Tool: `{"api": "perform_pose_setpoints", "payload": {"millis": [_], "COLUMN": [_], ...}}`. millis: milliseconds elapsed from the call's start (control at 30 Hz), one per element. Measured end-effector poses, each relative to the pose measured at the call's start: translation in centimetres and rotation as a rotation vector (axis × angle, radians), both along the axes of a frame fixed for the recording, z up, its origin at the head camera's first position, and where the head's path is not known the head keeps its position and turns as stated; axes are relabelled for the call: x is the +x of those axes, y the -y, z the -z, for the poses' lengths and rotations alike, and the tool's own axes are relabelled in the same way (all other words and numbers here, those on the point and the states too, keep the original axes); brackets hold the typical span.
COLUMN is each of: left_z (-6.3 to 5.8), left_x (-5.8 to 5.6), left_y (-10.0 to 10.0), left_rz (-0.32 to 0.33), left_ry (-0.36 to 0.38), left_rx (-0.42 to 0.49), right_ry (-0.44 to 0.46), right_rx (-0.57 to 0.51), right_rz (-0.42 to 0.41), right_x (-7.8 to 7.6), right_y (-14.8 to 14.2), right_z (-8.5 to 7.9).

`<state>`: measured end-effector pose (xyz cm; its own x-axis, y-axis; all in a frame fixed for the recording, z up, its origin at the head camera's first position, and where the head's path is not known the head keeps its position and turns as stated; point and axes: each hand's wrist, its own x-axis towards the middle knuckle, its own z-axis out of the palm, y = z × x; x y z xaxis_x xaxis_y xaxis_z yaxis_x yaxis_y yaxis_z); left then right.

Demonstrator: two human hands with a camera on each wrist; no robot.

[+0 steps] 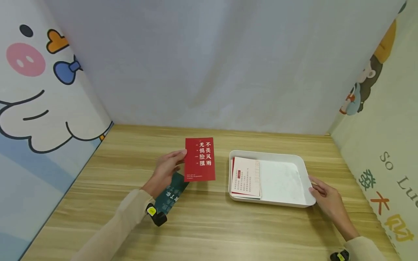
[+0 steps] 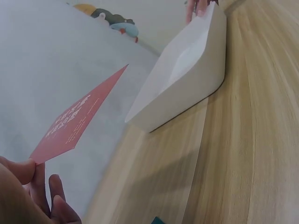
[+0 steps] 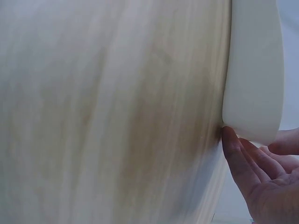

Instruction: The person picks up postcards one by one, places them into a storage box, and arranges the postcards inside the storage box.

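Observation:
My left hand (image 1: 166, 169) pinches a red card (image 1: 200, 159) by its left edge, thumb on top, and holds it up above the table. White Chinese characters are printed on the card. At the right end of a white tray (image 1: 287, 201), my right hand (image 1: 328, 199) grips the wall, its thumb at the rim and fingertips low by the base in the right wrist view. A small pile of cards (image 1: 246, 176) lies in the tray's left part, a pale printed one on top with red edges showing below. Partly hidden under my left forearm is a dark green card (image 1: 174, 192).
Wood-grain table (image 1: 209, 232) spreads under everything. A plain pale cloth (image 1: 202, 72) stands behind it, with a cartoon-printed panel (image 1: 49, 108) at the left and another printed panel (image 1: 392, 145) at the right. Bands with small black devices sit on both wrists.

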<state>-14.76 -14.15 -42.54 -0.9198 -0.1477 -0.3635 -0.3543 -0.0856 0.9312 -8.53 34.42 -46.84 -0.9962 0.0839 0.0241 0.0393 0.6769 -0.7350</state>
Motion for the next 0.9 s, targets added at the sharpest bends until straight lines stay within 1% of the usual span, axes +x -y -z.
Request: {"api": "perform_pose_setpoints", "payload": {"millis": [200, 333, 467, 700, 900], "left_z": [0.0, 0.4, 0.6, 0.4, 0.3], "left_x": [-0.2, -0.3, -0.4, -0.8, -0.9], "left_y": [-1.9, -3.0, -4.0, -5.6, -6.7], "left_rz": [-0.011, 0.006, 0.003, -0.030, -0.013], "left_ry": [-0.015, -0.023, -0.026, -0.032, -0.040], "left_rx": [0.020, 0.041, 0.038, 0.032, 0.047], "right_ry": [-0.008, -0.003, 0.010, 0.002, -0.005], "right_rx": [0.004, 0.012, 0.021, -0.015, -0.008], "right_rz": [0.003, 0.008, 0.010, 0.000, 0.003], "right_x": [0.1, 0.0, -0.1, -0.1, -0.1], "right_y": [-0.1, 0.0, 0.0, 0.1, 0.2], "right_z": [0.0, 0.0, 0.0, 0.0, 0.0]}}
